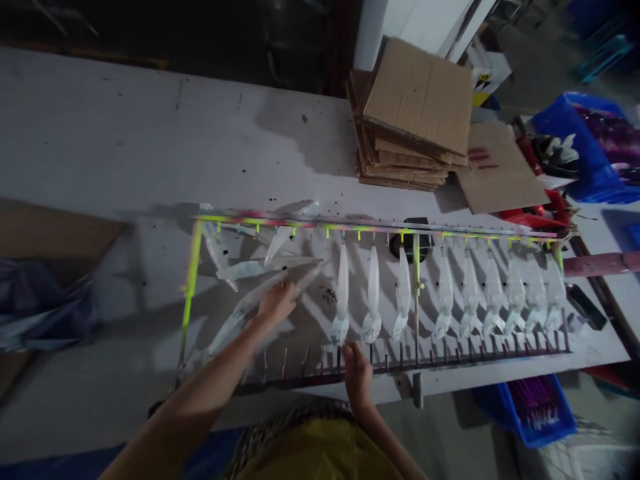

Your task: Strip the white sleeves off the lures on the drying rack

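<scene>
Several clear, pale fishing lure bodies hang in a row on a long metal rack, its top rail marked with yellow-green paint. At the rack's left part, more loose lure bodies lie on the table. My left hand is among these, fingers closed at a translucent lure body that sticks out past the fingertips. Blur softens that grip. My right hand is curled at the rack's lower rail, just below the hanging lures; what its fingers hold is hidden.
Stacked cardboard sheets stand behind the rack. A blue bin with purple items is at far right, another blue bin below the table edge. Dark cloth lies on cardboard at left. A black round object sits behind the rack.
</scene>
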### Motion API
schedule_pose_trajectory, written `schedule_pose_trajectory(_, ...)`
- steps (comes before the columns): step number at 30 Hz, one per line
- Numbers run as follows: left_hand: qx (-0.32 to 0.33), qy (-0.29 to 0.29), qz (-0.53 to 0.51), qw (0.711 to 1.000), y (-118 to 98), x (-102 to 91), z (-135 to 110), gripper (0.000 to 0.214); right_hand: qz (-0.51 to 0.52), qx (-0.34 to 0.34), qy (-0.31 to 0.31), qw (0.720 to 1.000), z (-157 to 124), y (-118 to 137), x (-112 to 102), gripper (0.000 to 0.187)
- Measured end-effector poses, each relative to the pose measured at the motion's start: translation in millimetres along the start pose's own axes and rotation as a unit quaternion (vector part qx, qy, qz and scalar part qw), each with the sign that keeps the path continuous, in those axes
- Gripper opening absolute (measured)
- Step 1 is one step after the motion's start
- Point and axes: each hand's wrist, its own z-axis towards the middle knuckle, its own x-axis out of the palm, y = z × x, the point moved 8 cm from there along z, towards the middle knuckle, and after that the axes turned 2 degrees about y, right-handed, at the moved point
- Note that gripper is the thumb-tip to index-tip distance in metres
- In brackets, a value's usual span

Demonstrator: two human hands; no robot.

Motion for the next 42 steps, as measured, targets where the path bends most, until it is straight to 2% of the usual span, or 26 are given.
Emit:
schedule_pose_trajectory(2, -0.022, -0.068, -0.051, 0.996, 9, -22.5, -20, 0.027, -0.023, -0.030, 0.048, 0.998, -4, 16, 12, 0.037)
schedule_pose_trajectory(4, -0.045, -0.140, -0.186, 0.972, 20, -46.6, -46, 0.031, -0.078, -0.052, 0.159, 0.983, -9, 33, 39, 0.031)
schedule_pose_trajectory(5, -0.056, -0.166, -0.276, 0.945, 26, -54.3, -60, 0.031, -0.117, -0.054, 0.213, 0.968, -12, 39, 53, 0.027)
schedule_pose_trajectory(6, -0.065, -0.192, -0.371, 0.906, 30, -58.8, -73, 0.031, -0.158, -0.051, 0.255, 0.953, -14, 45, 65, 0.024)
schedule_pose_trajectory(8, -0.077, -0.249, -0.527, 0.809, 33, -58.4, -97, 0.033, -0.225, -0.032, 0.298, 0.927, -15, 53, 81, 0.019)
schedule_pose_trajectory(10, -0.083, -0.301, -0.638, 0.704, 30, -45.9, -112, 0.038, -0.252, -0.013, 0.304, 0.919, -14, 58, 87, 0.019)
schedule_pose_trajectory(12, -0.089, -0.293, -0.726, 0.615, 21, -21.3, -116, 0.044, -0.246, -0.007, 0.298, 0.922, -15, 59, 88, 0.015)
schedule_pose_trajectory(14, -0.106, -0.254, -0.784, 0.557, 11, 6.2, -115, 0.044, -0.229, -0.017, 0.280, 0.932, -17, 58, 84, 0.012)
schedule_pose_trajectory(16, -0.128, -0.230, -0.807, 0.528, 7, 28.1, -116, 0.042, -0.216, -0.032, 0.263, 0.940, -21, 55, 80, 0.015)
schedule_pose_trajectory(19, -0.156, -0.215, -0.814, 0.517, 8, 48.5, -122, 0.043, -0.214, -0.031, 0.248, 0.944, -27, 51, 77, 0.017)
schedule_pose_trajectory(22, -0.163, -0.198, -0.819, 0.513, 7, 57.5, -128, 0.042, -0.228, -0.015, 0.244, 0.942, -28, 52, 77, 0.020)
schedule_pose_trajectory(26, -0.143, -0.157, -0.833, 0.511, 1, 60.0, -130, 0.039, -0.265, -0.001, 0.253, 0.931, -26, 57, 82, 0.019)
schedule_pose_trajectory(33, -0.142, -0.118, -0.820, 0.541, -1, 53.8, -127, 0.038, -0.309, -0.022, 0.265, 0.913, -26, 63, 96, 0.018)
schedule_pose_trajectory(36, -0.151, -0.108, -0.803, 0.567, -1, 52.4, -125, 0.039, -0.325, -0.043, 0.273, 0.905, -27, 68, 100, 0.020)
schedule_pose_trajectory(40, -0.143, -0.098, -0.769, 0.615, -4, 52.7, -117, 0.036, -0.329, -0.043, 0.277, 0.902, -27, 69, 101, 0.017)
schedule_pose_trajectory(42, -0.128, -0.072, -0.748, 0.648, -9, 54.8, -108, 0.031, -0.327, -0.034, 0.262, 0.907, -25, 67, 100, 0.016)
